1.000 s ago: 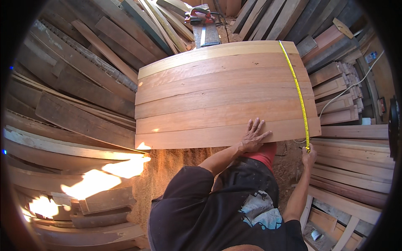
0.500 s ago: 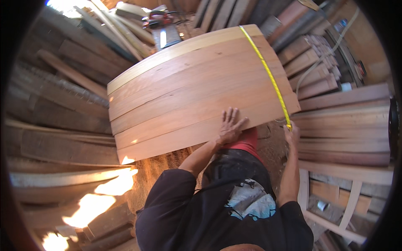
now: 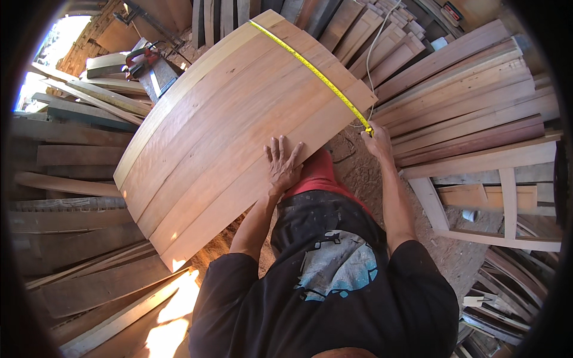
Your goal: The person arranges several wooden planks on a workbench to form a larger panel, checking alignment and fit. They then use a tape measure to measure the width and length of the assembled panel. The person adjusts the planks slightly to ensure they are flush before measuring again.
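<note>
A wide wooden panel of several boards set edge to edge lies in front of me, its far strip paler than the others. My left hand rests flat on its near edge, fingers spread. Across the panel's right end stretches a yellow tape measure, from the far edge to just past the near one. There my right hand is closed on the near end of the tape, just off the wood. The hand covers most of the tape's case.
A power tool with a red body sits beyond the panel on the left. Boards are piled along the left, with more planks on the right. A wooden frame lies at the right. A pale cable runs behind the panel.
My view has turned, so the panel and tape now slant more steeply and appear farther left. Both hands keep their places, the left on the panel and the right on the tape.
</note>
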Motion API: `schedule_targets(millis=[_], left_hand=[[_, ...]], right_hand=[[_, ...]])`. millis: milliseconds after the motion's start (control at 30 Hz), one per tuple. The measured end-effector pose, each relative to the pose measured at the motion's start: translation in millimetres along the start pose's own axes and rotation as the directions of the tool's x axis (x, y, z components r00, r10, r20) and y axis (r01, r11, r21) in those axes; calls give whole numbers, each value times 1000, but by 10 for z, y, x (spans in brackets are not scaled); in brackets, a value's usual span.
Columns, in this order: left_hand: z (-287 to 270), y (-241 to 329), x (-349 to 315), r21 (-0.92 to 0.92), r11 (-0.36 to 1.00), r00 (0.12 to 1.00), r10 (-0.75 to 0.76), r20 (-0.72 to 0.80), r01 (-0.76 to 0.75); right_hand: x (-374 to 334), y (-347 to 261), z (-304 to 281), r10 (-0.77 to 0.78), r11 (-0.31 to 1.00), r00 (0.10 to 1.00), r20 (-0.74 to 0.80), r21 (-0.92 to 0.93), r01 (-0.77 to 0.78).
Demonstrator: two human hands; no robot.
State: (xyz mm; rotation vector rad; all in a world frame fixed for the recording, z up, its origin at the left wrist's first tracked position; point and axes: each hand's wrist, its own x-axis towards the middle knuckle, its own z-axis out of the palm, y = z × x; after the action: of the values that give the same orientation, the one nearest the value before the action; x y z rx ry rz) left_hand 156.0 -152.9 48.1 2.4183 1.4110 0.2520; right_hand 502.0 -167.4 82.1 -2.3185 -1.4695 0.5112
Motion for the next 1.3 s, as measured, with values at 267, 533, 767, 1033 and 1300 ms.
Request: schedule_targets(millis=[267, 533, 767, 1033, 1300], left_hand=[[27, -5, 9, 31, 999, 1000, 11, -17, -10], [66, -14, 20, 62, 998, 1000, -10, 15, 9], [39, -4, 19, 56, 998, 1000, -8, 22, 7], [36, -6, 22, 40, 999, 1000, -13, 23, 12], [33, -4, 7, 46, 999, 1000, -16, 26, 14]], right_hand=[[23, 35, 44, 14, 998, 1000, -6, -55, -14], [19, -15, 15, 86, 995, 996, 20, -52, -85], [33, 26, 36, 49, 997, 999, 25, -57, -47], [56, 80, 65, 15, 998, 1000, 26, -56, -14], [44, 57, 60, 29, 998, 999, 31, -65, -27]])
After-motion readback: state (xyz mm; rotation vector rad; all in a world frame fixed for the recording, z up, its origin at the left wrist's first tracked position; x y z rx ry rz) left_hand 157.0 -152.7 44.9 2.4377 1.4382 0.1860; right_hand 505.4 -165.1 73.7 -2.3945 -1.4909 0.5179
